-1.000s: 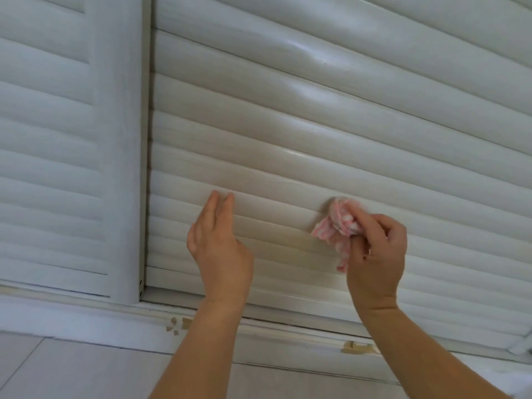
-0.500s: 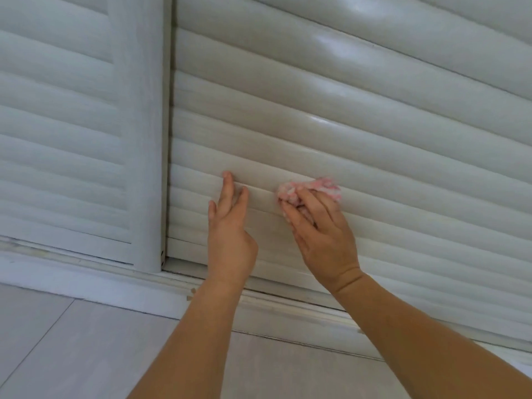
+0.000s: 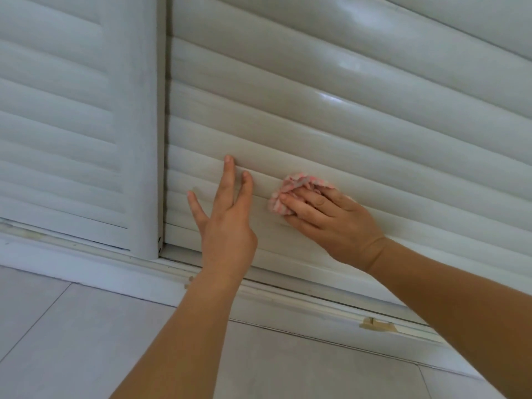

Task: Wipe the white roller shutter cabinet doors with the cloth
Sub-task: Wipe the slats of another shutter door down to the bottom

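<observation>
The white roller shutter door (image 3: 359, 116) fills the right and upper part of the view, its horizontal slats running slightly downhill to the right. My right hand (image 3: 331, 223) presses a crumpled pink and white cloth (image 3: 296, 188) flat against a lower slat. My left hand (image 3: 227, 214) rests beside it on the left, fingers spread, with fingertips touching the same door. A second slatted door (image 3: 66, 119) stands at the left, behind a white vertical frame (image 3: 146, 139).
A white bottom rail (image 3: 288, 295) runs under the doors, with a chipped spot (image 3: 377, 326) at the right. Pale floor tiles (image 3: 72, 341) lie below the rail.
My right hand has slid the cloth leftward along the lower slats, from well right of my left hand to close beside it. The left hand's fingers have spread.
</observation>
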